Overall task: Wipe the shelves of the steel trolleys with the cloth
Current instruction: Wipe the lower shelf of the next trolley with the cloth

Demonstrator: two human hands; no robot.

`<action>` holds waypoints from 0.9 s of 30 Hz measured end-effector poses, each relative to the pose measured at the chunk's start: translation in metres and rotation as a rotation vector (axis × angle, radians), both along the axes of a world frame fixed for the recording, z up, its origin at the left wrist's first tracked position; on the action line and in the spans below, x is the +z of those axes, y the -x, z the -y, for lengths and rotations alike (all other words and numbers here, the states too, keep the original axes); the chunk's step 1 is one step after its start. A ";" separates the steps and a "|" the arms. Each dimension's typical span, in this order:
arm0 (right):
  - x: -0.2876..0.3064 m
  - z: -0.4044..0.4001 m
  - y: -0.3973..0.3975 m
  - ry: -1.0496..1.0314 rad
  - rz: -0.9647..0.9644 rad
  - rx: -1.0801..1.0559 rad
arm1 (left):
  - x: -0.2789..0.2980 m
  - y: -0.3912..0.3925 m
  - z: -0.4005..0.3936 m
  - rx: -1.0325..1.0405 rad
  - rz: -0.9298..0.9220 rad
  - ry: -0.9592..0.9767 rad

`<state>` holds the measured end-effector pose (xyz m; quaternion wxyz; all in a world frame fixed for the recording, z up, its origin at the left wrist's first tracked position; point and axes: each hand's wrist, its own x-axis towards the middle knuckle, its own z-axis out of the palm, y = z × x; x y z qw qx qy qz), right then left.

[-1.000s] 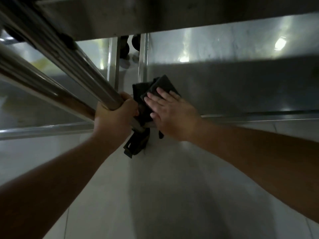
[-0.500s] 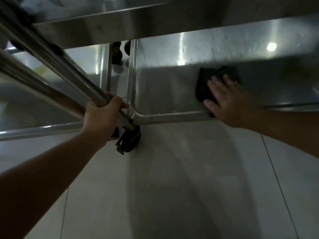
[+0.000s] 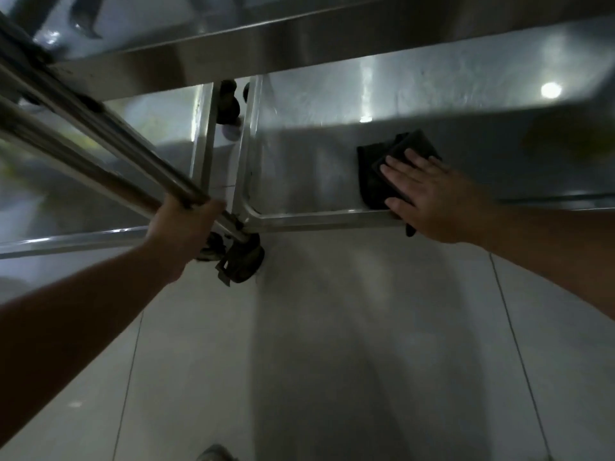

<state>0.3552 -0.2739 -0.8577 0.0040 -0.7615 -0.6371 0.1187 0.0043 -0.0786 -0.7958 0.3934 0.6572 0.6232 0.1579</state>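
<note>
Pressing down with straight, spread fingers, your right hand (image 3: 432,197) lies flat on the dark cloth (image 3: 382,168), which rests on the bottom shelf (image 3: 316,168) of the right-hand steel trolley. The cloth is folded and sits near the shelf's front edge; one corner of it hangs over the front rim (image 3: 319,221) just below your thumb. Your fingertips point toward the back of the shelf, and the cloth shows past them on the far and left sides.

Your left hand (image 3: 183,224) is clenched around a slanting steel post (image 3: 109,141) at the trolley's near left corner, fingers wrapped over the tube. A second tube (image 3: 66,168) runs alongside it, just to the left. Below that fist a black caster (image 3: 241,261) stands on the pale tiled floor (image 3: 332,361), right under the shelf's rounded corner.

Above, the underside edge of an upper shelf (image 3: 299,44) crosses the view. A second trolley's low shelf (image 3: 100,211) lies to the left, with a narrow gap between the two where more dark wheels (image 3: 229,108) show. A bright round light reflection (image 3: 550,90) sits on the back of the shelf, well apart from the cloth.
</note>
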 end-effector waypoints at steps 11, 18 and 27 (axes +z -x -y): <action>0.008 0.044 -0.070 0.061 -0.071 -0.268 | -0.024 -0.113 0.114 -0.861 -0.217 -0.347; 0.003 0.008 -0.034 -0.014 -0.104 -0.082 | -0.052 -0.215 0.111 -0.503 -0.005 -0.500; 0.003 0.095 -0.108 -0.072 0.030 -0.138 | -0.081 -0.248 0.107 -0.497 -0.272 -0.455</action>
